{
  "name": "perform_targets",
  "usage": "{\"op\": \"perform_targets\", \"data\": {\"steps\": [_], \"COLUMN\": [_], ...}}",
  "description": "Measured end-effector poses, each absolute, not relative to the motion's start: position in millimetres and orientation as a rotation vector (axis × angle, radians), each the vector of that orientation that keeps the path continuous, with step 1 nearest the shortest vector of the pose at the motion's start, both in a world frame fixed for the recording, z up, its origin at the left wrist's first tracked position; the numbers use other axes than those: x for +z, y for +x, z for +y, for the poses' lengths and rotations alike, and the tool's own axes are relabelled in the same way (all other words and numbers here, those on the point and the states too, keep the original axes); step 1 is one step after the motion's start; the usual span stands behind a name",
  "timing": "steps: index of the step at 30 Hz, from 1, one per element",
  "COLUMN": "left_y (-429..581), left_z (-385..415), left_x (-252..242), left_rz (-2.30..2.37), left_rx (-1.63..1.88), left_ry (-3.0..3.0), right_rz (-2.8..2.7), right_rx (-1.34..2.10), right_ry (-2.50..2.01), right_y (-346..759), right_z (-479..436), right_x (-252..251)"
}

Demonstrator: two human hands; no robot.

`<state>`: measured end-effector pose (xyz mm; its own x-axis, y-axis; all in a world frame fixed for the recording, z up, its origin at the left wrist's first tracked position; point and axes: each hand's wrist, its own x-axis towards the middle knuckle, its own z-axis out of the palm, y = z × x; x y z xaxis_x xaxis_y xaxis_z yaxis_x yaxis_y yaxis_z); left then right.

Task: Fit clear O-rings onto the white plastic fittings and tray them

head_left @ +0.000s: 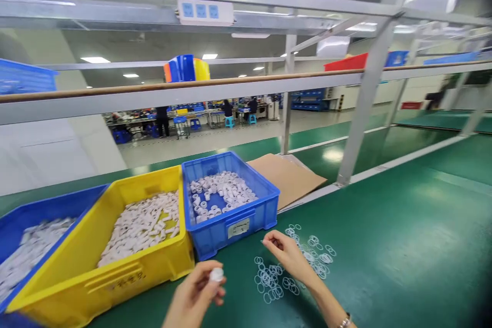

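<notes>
My left hand (196, 292) is closed around a small white plastic fitting (217, 274), its round end showing between thumb and fingers. To its right, my right hand (286, 253) is held in a pinch over the bench. A tiny pale bit shows at those fingertips, too small to name. Beneath and around the right hand lie many thin translucent rings (269, 279), spread in loose clusters on the green bench top (384, 246). The blue bin (234, 230) behind both hands contains short white ring-shaped parts (226, 189).
A yellow bin (103, 287) of white tubular parts (146, 220) stands at the left, beside another blue bin (73, 205). Flat cardboard (286, 177) lies behind the bins. A metal upright (363, 113) and a shelf rail (238, 87) frame the bench. People sit far off.
</notes>
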<state>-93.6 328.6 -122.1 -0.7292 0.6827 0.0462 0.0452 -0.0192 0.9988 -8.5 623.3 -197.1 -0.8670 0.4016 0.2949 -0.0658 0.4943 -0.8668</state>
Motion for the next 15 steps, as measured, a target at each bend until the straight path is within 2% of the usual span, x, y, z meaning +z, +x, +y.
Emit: {"op": "perform_targets", "data": {"steps": [6,15], "left_y": [-80.1,-78.5], "left_z": [407.0,414.3], "left_x": [-156.5,-164.1], "left_rz": [1.504,1.601], "left_rx": [1.838,1.751], "left_ry": [0.79,0.797], "right_rz": [-2.28,-2.338], "right_rx": [1.617,1.649], "right_ry": [-0.167,-0.059], "right_y": [-4.0,3.3], "right_z": [607.1,579.1], "right_x": [-181.4,-160.5]}}
